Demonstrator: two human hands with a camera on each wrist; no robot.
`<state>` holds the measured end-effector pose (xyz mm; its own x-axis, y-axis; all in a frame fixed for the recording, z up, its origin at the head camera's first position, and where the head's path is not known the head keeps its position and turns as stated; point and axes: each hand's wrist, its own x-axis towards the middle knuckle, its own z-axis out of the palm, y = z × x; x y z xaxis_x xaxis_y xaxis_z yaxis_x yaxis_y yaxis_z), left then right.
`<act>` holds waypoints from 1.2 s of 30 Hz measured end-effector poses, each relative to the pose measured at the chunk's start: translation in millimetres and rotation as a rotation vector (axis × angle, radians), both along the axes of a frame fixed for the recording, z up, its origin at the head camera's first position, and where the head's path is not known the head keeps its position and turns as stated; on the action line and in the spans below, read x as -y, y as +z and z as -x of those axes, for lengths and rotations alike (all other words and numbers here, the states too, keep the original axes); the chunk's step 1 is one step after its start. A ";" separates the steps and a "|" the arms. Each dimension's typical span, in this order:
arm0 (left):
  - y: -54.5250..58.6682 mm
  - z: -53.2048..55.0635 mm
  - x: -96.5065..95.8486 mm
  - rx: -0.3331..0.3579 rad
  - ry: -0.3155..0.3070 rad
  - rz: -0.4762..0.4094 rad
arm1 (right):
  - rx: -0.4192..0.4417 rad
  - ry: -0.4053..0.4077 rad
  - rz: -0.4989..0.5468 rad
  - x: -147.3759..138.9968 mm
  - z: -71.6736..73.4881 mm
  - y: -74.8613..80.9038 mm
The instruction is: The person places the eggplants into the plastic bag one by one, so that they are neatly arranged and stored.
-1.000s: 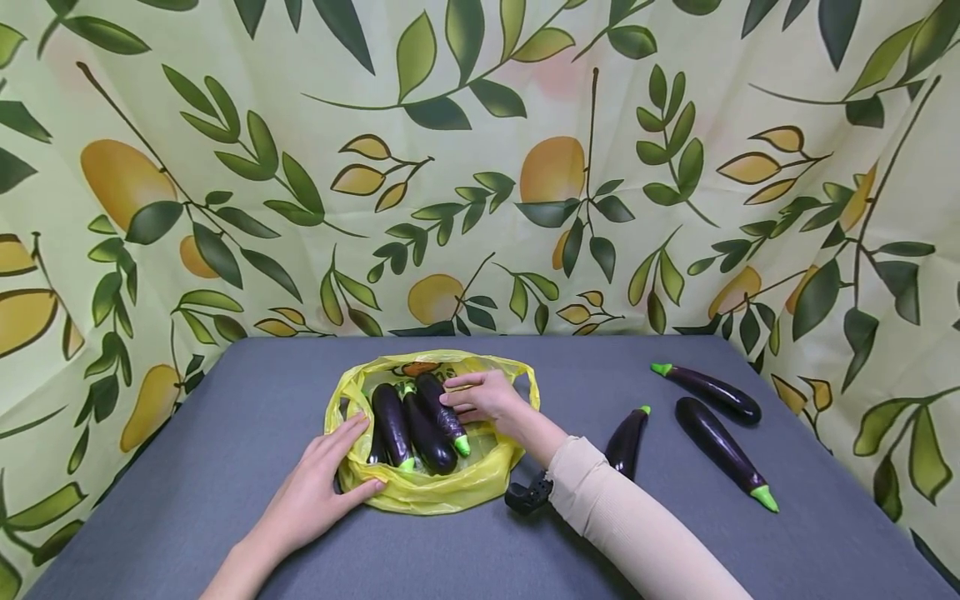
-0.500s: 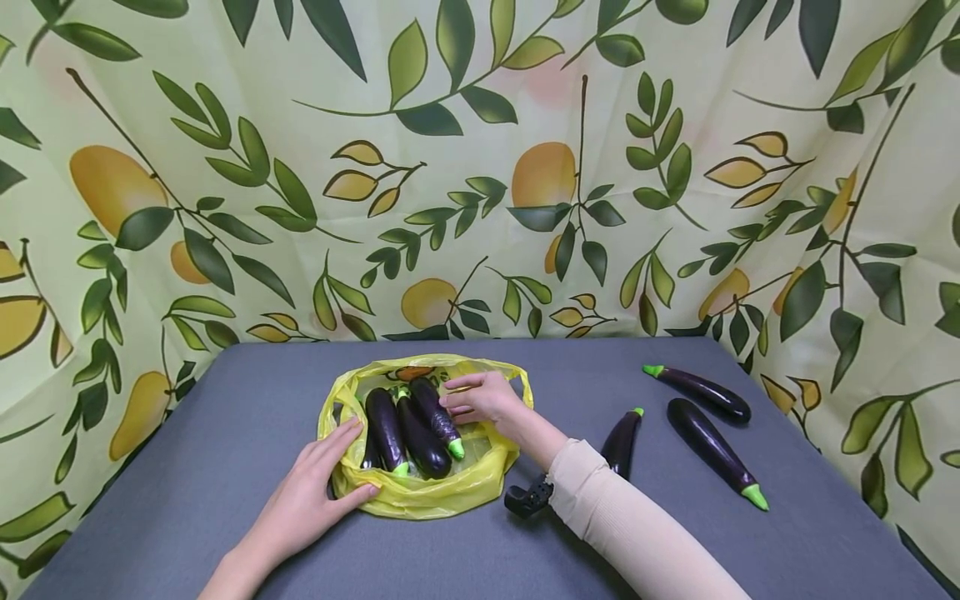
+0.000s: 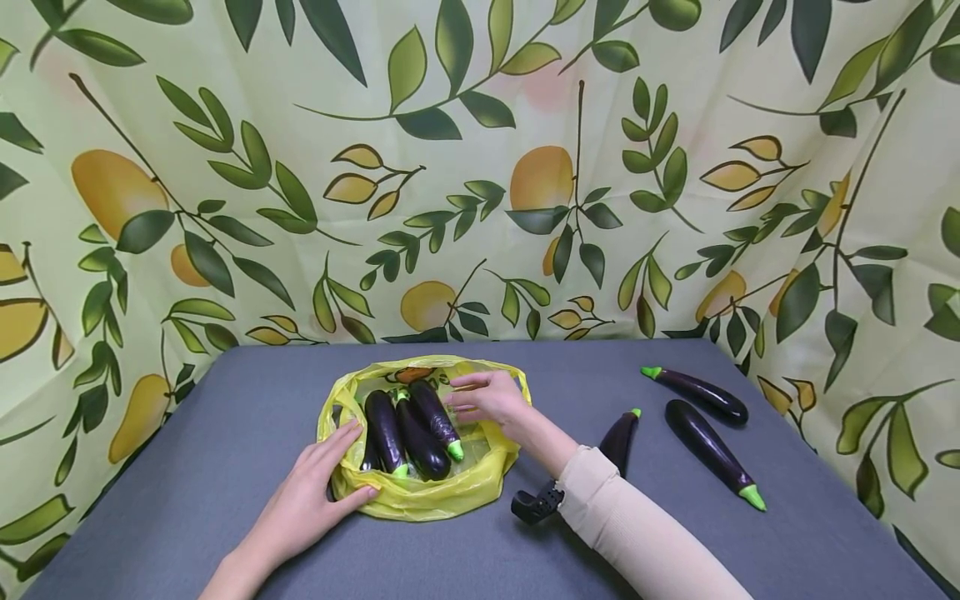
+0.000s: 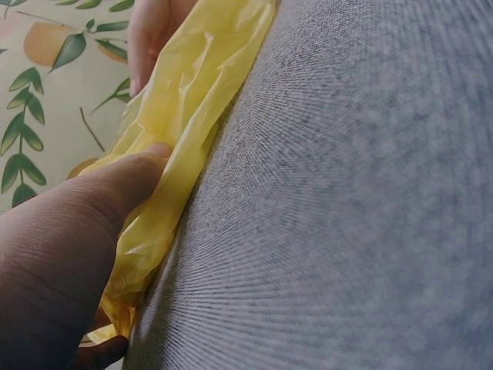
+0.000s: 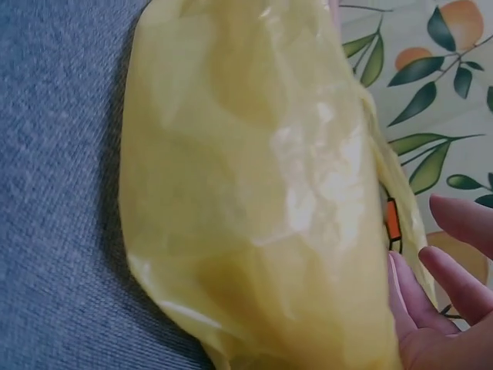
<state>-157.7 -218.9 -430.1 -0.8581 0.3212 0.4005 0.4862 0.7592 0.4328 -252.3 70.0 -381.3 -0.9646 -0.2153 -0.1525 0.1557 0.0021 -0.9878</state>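
A yellow plastic bag (image 3: 420, 498) stands with its mouth up on the table. Inside it lie several dark purple eggplants (image 3: 386, 429) with bright green stem ends; the leftmost one is partly hidden. My left hand (image 3: 318, 471) rests against the bag's left side, fingers at the rim and thumb pressed on the front wall (image 4: 173, 177). My right hand (image 3: 491, 400) is over the bag's right side, its fingers extended beside the rightmost eggplant (image 3: 435, 417) and holding nothing. In the right wrist view the bag (image 5: 254, 185) hides part of the right hand (image 5: 439, 316).
Two eggplants (image 3: 708, 450) lie at the right of the grey table (image 3: 187, 467). Another eggplant (image 3: 621, 437) lies nearer the bag, partly covered by my right sleeve (image 3: 637, 508). A leaf-and-fruit patterned cloth (image 3: 465, 167) hangs behind the table.
My right hand has drawn slightly to the right, away from the rightmost eggplant in the bag. My left hand keeps its place on the bag. The head view has shifted a little.
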 end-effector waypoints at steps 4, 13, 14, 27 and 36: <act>-0.3 0.7 -0.2 0.010 0.000 0.003 | -0.028 -0.011 0.033 -6.1 -6.3 5.7; -1.8 1.1 -1.0 0.013 0.007 0.004 | -0.112 -0.046 0.086 -29.7 -23.4 25.5; -2.0 1.0 -0.9 0.012 0.006 0.004 | -0.118 -0.048 0.089 -34.1 -25.0 27.2; -1.2 1.1 -1.0 0.004 -0.003 0.003 | -0.107 -0.131 0.135 -106.2 -48.6 43.9; -1.1 1.7 -0.1 0.006 0.000 0.009 | -0.072 -0.192 0.114 -142.9 -59.9 36.6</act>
<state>-159.4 -218.8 -431.2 -0.8603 0.3247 0.3929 0.4838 0.7628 0.4290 -192.4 212.9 -344.7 -0.9970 -0.0385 -0.0669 0.0715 -0.1333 -0.9885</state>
